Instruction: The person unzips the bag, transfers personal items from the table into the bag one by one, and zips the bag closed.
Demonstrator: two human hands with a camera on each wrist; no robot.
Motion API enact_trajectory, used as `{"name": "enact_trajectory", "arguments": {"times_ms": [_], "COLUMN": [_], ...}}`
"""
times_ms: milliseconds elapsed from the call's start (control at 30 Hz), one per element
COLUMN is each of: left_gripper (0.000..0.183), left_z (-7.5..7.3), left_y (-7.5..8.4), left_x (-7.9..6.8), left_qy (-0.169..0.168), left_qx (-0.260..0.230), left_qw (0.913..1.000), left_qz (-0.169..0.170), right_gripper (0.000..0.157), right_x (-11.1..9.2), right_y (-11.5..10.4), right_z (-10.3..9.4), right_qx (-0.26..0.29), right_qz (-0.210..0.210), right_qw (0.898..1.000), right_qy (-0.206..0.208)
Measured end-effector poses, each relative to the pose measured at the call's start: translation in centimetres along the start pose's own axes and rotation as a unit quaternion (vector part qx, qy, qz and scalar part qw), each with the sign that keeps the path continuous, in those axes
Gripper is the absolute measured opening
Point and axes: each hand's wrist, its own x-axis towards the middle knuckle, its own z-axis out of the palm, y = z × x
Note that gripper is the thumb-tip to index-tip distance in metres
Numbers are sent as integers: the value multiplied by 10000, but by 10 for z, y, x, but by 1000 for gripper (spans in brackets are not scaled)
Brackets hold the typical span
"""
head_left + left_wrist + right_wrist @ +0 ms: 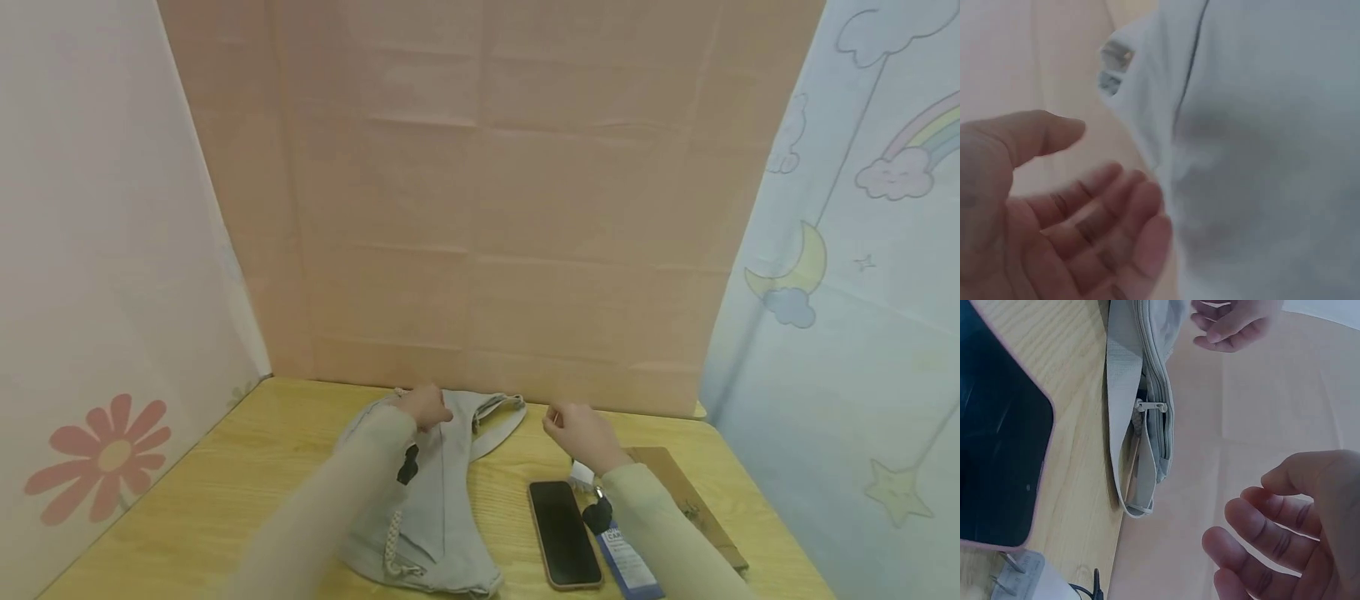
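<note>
A light grey cloth bag (431, 500) with a strap and a braided cord zip pull lies on the table. Over its far part hovers my left hand (423, 407), thumb apart from loosely bent fingers, holding nothing. In the left wrist view the fingertips of that hand (1104, 212) come right up to the side of the bag (1260, 150). To the right of the bag's strap (502, 433), my right hand (585, 433) hangs with relaxed, slightly bent fingers and nothing between them. The right wrist view shows the bag's zipper (1154, 406) and its looped strap end.
Right of the bag lies a phone (565, 533) with a dark screen and pink edge. Beside it are a white plug charger (581, 475), a blue and white packet (630, 562) and a brown board-like item (693, 508), partly behind my right arm. Cloth walls enclose the table.
</note>
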Motion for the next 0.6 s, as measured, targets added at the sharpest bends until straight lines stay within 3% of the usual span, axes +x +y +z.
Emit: {"name": "enact_trajectory", "arguments": {"times_ms": [133,267,367,600], "left_gripper": [26,54,62,32], "left_z": [13,18,23,41], "left_y": [2,7,8,0], "left_x": [4,4,7,20], "left_qy": [-285,-348,-443,-273], "left_qx": [-204,-313,-629,-809], "left_qw": [9971,9943,9912,9901], "left_qz": [-672,-959,-1076,-1118], "right_gripper": [12,13,12,11], "right_x": [-1,-3,-4,-6], "right_y": [0,0,1,4], "right_z": [4,4,4,4], "right_qx": [-34,-70,-120,-152], "right_qz": [-38,-107,-96,-67], "right_qw": [10000,9998,9997,9997], "right_qy": [47,141,207,202]}}
